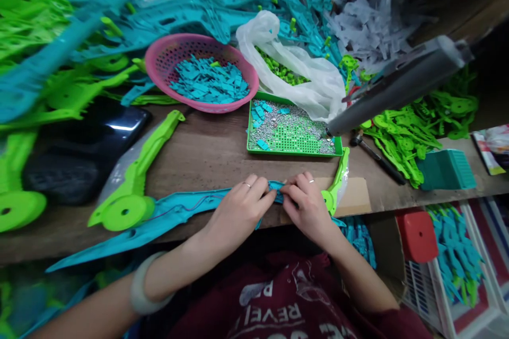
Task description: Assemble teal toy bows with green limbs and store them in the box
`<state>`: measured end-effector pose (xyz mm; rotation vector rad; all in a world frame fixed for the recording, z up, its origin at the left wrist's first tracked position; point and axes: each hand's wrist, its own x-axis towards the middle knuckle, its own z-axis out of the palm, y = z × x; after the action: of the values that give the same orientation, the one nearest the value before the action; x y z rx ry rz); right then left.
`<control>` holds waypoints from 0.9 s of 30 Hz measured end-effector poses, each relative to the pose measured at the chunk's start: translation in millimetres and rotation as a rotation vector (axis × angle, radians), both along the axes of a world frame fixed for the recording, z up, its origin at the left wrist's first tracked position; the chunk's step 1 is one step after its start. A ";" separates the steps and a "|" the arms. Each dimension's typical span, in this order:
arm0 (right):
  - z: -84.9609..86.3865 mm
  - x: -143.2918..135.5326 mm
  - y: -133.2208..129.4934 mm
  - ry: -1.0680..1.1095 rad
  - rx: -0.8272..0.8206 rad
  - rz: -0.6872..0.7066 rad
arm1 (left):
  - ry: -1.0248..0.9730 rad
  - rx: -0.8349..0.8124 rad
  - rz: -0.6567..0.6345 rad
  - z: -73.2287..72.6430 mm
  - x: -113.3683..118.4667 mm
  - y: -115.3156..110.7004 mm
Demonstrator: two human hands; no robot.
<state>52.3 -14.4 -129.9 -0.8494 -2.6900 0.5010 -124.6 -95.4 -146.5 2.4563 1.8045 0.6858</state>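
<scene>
A long blue plastic part (167,215) lies along the table's front edge, its pointed end at the left. Round green pieces are joined to it, one at the left (126,213) and one at the right (330,200). A thin dark wire runs inside its left half. My left hand (242,204) has its fingers closed on the part's middle. Just to the right, my right hand (306,202) pinches the same section, fingertips close to those of my left hand. Whatever small piece may be between the fingertips is hidden.
Behind the hands sits a green tray (294,152) of screws, with a pink basket (157,58) of blue pieces and a white bag (314,71). A grey electric screwdriver (397,87) hangs at the right, above a hammer (377,158). Blue and green parts are heaped behind.
</scene>
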 end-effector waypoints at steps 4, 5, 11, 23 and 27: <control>-5.2 2.3 -4.2 0.097 0.033 -0.007 | -0.002 -0.028 -0.004 0.4 -0.1 -0.1; -5.9 2.3 -4.5 0.102 0.032 -0.003 | -0.004 -0.030 -0.004 0.4 0.0 -0.1; -4.5 -1.2 -4.6 0.075 -0.056 -0.047 | 0.036 -0.010 -0.002 -0.3 1.1 0.7; 12.8 15.8 5.6 0.156 -0.106 -0.090 | 0.038 -0.157 -0.020 8.8 -4.3 3.0; 11.6 28.5 6.1 0.055 -0.007 -0.063 | 0.069 -0.085 -0.009 6.8 -3.3 0.4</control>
<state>80.8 -8.2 -118.3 -0.9054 -2.6047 0.5125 -127.9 -95.0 -139.7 2.4604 1.8048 0.5195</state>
